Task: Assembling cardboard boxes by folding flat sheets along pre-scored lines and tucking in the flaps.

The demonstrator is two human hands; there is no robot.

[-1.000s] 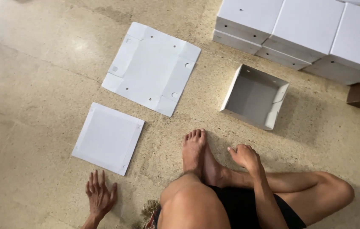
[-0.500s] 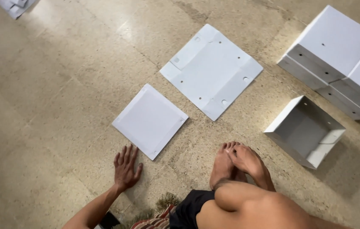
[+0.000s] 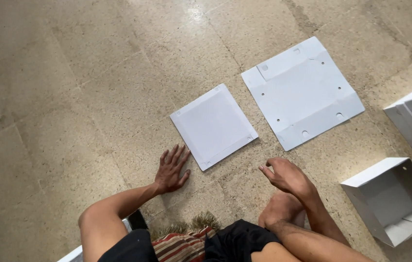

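Small white sheet [image 3: 214,125] on floor | open box [image 3: 391,199] empty | hands [image 3: 172,170] apart, holding nothing

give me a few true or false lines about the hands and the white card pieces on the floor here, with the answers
1. The left hand lies flat on the speckled stone floor, fingers spread. True.
2. The right hand grips the small square white card sheet. False: it hangs above the floor, holding nothing, apart from the sheet.
3. The large flat white card blank with punched holes lies farther from the person than the small sheet. True.
4. The open white card box sits on top of the large blank. False: it sits on the floor at the right, apart from it.
5. The left hand covers the small sheet. False: it lies just beside its near corner.
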